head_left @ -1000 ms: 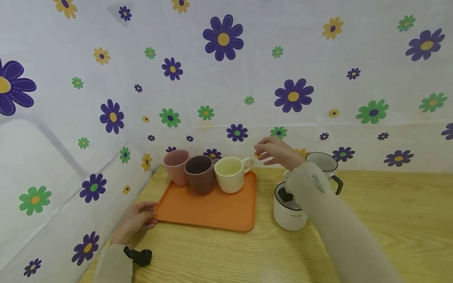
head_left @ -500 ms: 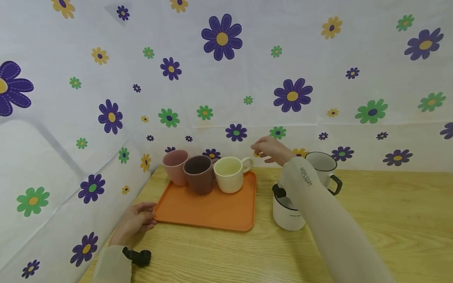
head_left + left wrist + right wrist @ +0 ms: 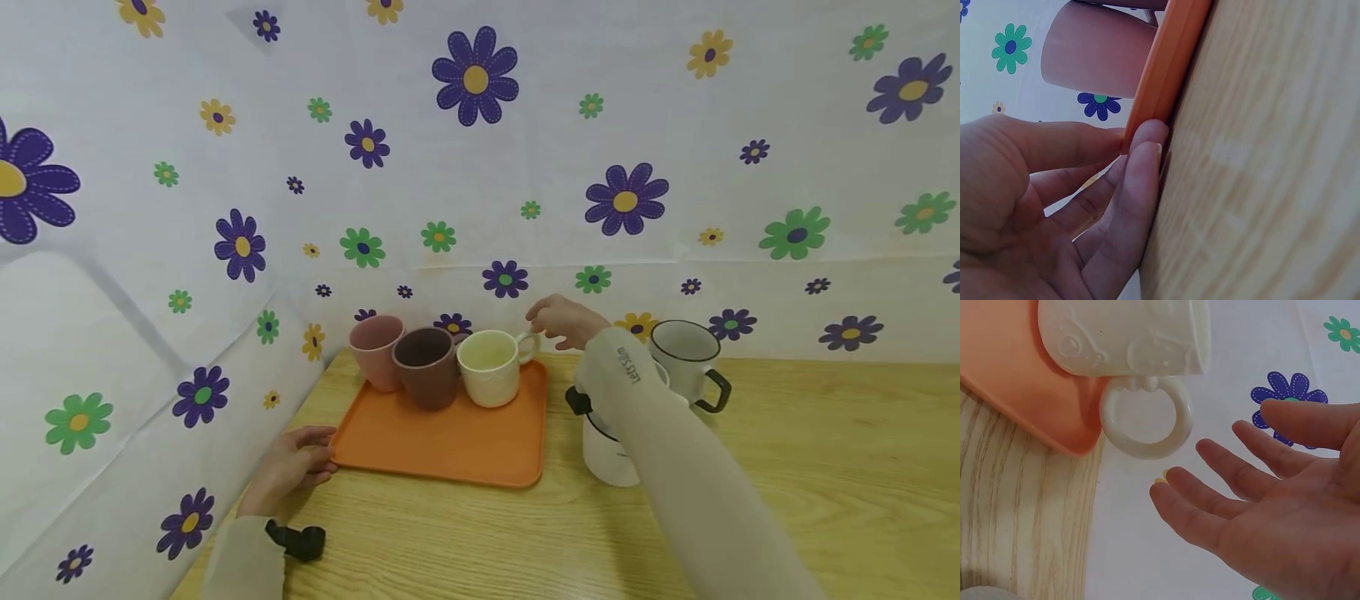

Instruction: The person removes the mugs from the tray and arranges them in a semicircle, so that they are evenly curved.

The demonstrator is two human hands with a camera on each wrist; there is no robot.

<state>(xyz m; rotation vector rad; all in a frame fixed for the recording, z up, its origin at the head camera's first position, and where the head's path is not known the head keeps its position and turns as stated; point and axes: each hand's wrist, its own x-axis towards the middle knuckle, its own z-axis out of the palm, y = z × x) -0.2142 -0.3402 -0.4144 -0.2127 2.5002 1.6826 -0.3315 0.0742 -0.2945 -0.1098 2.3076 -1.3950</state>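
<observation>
An orange tray lies on the wooden table, bearing three mugs in a row: pink, dark brown and cream. My left hand is at the tray's left front corner. In the left wrist view its thumb and fingertips pinch the tray's edge. Beyond the cream mug's ring handle, my right hand hovers with spread, slightly bent fingers and holds nothing. A small gap parts it from the handle in the right wrist view.
White mugs with dark rims stand right of the tray. The rear one has a black handle; the front one is partly hidden under the right sleeve. A flowered cloth hangs behind and at the left.
My right hand has moved left and slightly lower, closer to the cream mug's handle. The left hand stays at the tray's corner, and the tray and mugs keep their places.
</observation>
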